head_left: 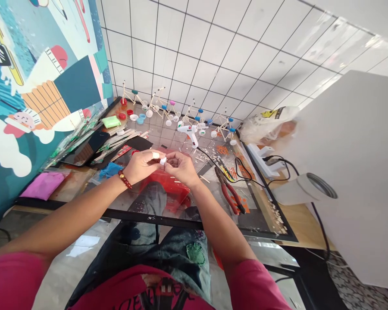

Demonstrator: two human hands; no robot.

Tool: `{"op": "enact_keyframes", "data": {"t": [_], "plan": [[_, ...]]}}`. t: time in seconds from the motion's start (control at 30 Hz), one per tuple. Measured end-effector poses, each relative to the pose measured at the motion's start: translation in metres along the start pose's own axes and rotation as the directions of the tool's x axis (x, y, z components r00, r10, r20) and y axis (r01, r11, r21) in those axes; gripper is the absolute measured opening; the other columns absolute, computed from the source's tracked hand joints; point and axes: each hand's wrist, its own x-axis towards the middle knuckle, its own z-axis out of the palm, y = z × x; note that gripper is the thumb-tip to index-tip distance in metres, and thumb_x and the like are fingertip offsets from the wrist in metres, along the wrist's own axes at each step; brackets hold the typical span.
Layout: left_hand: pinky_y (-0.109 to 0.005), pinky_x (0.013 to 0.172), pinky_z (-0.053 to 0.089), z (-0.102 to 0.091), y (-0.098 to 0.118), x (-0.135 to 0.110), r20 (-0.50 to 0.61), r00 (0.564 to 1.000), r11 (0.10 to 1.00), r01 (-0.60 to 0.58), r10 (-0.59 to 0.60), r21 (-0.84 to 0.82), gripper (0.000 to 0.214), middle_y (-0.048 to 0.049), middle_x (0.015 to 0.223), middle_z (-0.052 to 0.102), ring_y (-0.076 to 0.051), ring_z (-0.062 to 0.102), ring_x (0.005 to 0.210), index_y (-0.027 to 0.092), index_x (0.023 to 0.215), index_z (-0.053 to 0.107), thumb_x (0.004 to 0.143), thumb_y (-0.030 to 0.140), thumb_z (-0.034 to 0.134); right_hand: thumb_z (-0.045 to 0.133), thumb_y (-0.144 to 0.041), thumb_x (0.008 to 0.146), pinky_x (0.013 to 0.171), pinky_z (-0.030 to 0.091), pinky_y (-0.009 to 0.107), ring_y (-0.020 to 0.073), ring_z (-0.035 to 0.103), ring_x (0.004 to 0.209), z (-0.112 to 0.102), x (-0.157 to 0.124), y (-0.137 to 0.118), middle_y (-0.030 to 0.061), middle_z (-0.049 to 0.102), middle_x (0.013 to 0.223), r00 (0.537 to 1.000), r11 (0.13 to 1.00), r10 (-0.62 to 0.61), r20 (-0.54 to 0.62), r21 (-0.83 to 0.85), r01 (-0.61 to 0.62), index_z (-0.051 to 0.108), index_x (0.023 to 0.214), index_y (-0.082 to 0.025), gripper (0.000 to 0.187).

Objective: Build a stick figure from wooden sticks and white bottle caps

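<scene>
Above the near edge of the desk (155, 217), the left hand (141, 166) and right hand (181, 168) are each pinching a small white cap (162, 161); a glue gun (189, 130) is lying behind.

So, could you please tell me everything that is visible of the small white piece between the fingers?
The small white piece looks like a round plastic cap, plain white; it is too small to show more detail. The fingertips of the left hand and the right hand meet on it and pinch it from both sides. It is held in the air above a red plastic thing on the glass table.
</scene>
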Motion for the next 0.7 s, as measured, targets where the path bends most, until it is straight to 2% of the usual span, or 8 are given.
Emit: {"op": "enact_keyframes", "data": {"t": [0.17,0.3,0.47,0.57,0.7], "plan": [[-0.033,0.087,0.059,0.002,-0.001,0.0,-0.003,0.999,0.997,-0.036,0.036,0.068,0.013,-0.0082,0.103,0.078,-0.02,0.074,0.094,0.02,0.093,0.075,0.082,0.021,0.068,0.067,-0.031,0.071,0.056,0.043,0.023,0.0096,0.053,0.057,0.006,0.0,0.011,-0.0014,0.065,0.068,0.994,0.984,-0.097,-0.05,-0.155,0.089,0.066,0.088,-0.018,0.022],[-0.03,0.086,0.059,0.004,-0.002,0.001,-0.037,0.997,0.994,-0.067,0.071,0.088,0.017,-0.0083,0.102,0.078,-0.018,0.074,0.093,0.018,0.095,0.075,0.082,0.014,0.065,0.06,-0.03,0.075,0.054,0.039,0.022,0.0091,0.047,0.053,0.006,0.001,0.015,-0.004,0.059,0.061,0.985,0.959,-0.166,-0.051,-0.24,0.149,0.069,0.098,-0.016,0.028],[-0.028,0.081,0.059,0.007,0.003,0.001,-0.072,0.997,0.996,-0.037,0.042,0.078,0.014,-0.0077,0.1,0.078,-0.018,0.073,0.092,0.018,0.092,0.075,0.081,0.015,0.066,0.059,-0.028,0.076,0.056,0.039,0.022,0.0079,0.046,0.055,0.005,0.001,0.015,-0.0025,0.063,0.067,0.973,0.929,-0.22,-0.071,-0.32,0.187,0.072,0.097,-0.015,0.028],[-0.031,0.084,0.059,0.008,0.004,0.0,-0.09,0.996,0.999,0.017,-0.012,0.047,0.015,-0.0074,0.102,0.078,-0.019,0.072,0.095,0.019,0.093,0.075,0.08,0.017,0.068,0.06,-0.03,0.077,0.056,0.041,0.022,0.0084,0.049,0.056,0.003,0.003,0.016,-0.0018,0.065,0.068,0.977,0.952,-0.193,-0.088,-0.256,0.165,0.072,0.096,-0.016,0.027],[-0.036,0.088,0.059,0.006,-0.002,0.003,-0.099,0.973,0.963,0.188,-0.21,-0.192,0.026,-0.0094,0.109,0.076,-0.022,0.072,0.099,0.017,0.099,0.074,0.076,0.029,0.077,0.069,-0.042,0.078,0.062,0.049,0.024,0.0107,0.058,0.062,0.002,0.005,0.01,-0.0013,0.067,0.072,0.987,0.986,-0.156,0.044,0.062,0.154,0.072,0.106,-0.019,0.036]]}}
